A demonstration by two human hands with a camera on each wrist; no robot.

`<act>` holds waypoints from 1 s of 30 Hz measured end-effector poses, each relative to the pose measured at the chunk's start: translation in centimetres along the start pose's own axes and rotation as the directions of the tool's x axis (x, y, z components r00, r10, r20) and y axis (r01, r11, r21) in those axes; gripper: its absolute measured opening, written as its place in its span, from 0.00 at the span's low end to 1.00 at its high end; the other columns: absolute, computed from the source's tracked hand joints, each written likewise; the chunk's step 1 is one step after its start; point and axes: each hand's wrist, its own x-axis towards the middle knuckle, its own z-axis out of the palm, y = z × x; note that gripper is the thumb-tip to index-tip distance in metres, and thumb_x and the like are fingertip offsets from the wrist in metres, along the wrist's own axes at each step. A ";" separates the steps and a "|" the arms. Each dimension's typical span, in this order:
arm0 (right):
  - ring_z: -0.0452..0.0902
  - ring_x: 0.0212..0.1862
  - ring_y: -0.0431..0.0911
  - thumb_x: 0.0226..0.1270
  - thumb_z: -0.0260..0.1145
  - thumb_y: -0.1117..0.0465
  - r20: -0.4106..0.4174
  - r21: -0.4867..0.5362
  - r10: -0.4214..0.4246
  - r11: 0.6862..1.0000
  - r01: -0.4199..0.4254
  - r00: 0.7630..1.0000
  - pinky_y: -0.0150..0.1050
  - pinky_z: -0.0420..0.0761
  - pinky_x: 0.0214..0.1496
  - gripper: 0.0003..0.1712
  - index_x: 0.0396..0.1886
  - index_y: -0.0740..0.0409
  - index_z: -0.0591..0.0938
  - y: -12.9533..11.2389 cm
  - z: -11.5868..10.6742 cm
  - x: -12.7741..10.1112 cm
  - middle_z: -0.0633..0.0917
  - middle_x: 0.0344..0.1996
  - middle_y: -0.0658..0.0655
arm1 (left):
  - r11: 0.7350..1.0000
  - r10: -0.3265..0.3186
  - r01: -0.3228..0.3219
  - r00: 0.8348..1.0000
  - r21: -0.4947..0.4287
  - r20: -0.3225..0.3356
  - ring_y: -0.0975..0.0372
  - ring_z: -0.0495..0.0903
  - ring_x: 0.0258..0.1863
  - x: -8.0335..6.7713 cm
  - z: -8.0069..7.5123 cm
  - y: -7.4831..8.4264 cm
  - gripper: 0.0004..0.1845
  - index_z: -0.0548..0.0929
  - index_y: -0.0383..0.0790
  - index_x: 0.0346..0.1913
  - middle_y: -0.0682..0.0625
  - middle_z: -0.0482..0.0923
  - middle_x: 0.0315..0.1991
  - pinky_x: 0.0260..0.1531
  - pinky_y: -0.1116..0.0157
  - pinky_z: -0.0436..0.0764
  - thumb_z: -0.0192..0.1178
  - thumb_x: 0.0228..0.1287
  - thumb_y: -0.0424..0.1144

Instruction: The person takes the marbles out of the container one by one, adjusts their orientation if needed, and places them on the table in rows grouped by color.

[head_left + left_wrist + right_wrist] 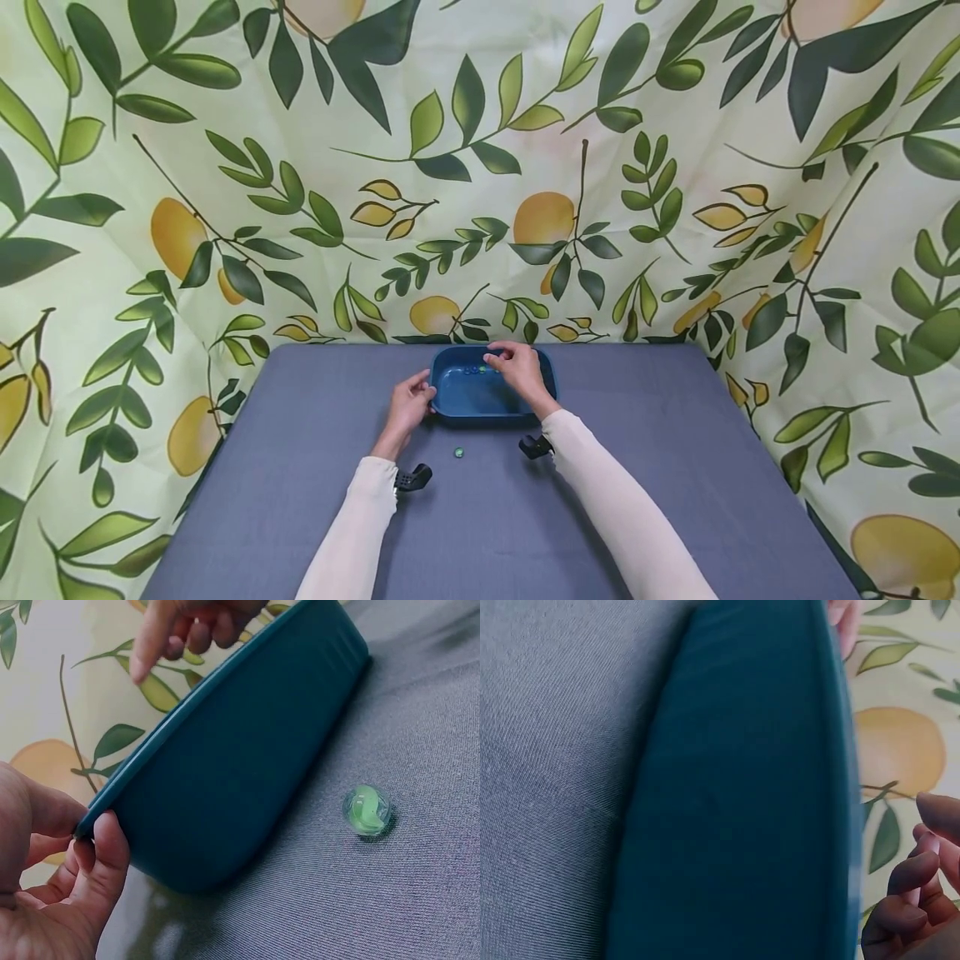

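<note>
A dark blue rectangular tub (480,412) stands on the table toward its far edge. My left hand (408,404) pinches its left rim between thumb and fingers, as the left wrist view shows (82,862). Over the tub's right part is my right hand (517,371), its fingers loosely bent; nothing shows between them in the right wrist view (922,900). Several small marbles (482,369), blue and green, lie inside along the far wall, partly hidden by the right hand. One clear marble with a green swirl (367,811) lies on the cloth in front of the tub.
A grey-blue cloth (637,500) covers the table. Behind and at both sides hangs a leaf-and-fruit patterned sheet (465,208), close to the tub's far side. Each wrist carries a black camera mount (414,477).
</note>
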 end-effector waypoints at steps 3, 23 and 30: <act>0.69 0.22 0.45 0.63 0.71 0.54 0.001 -0.033 0.039 0.999 -0.039 0.999 0.36 0.67 0.27 0.15 0.48 0.53 0.88 0.4 0.6 0.4 0.76 0.20 0.50 | 1.000 0.000 0.000 1.000 0.006 0.001 0.64 0.73 0.23 -0.1 0.0 0.0 0.25 0.72 0.34 0.68 0.49 0.70 0.37 0.26 0.66 0.81 0.56 0.68 0.30; 0.82 0.45 0.50 0.59 0.73 0.55 0.020 -0.150 0.166 0.976 -0.161 0.986 0.43 0.79 0.47 0.13 0.44 0.51 0.90 2.5 2.8 1.7 0.89 0.46 0.56 | 1.000 -0.003 0.003 1.000 -0.003 0.009 0.63 0.73 0.26 0.0 0.0 -0.3 0.25 0.72 0.34 0.68 0.50 0.69 0.36 0.27 0.66 0.81 0.56 0.68 0.30; 0.83 0.50 0.52 0.60 0.73 0.53 0.010 -0.182 0.191 0.966 -0.187 0.981 0.48 0.79 0.53 0.13 0.44 0.50 0.90 2.7 3.3 1.9 0.88 0.48 0.56 | 1.000 -0.010 0.010 1.000 0.002 0.005 0.63 0.73 0.26 0.0 -0.1 -0.1 0.25 0.72 0.35 0.68 0.50 0.70 0.36 0.28 0.64 0.81 0.56 0.68 0.30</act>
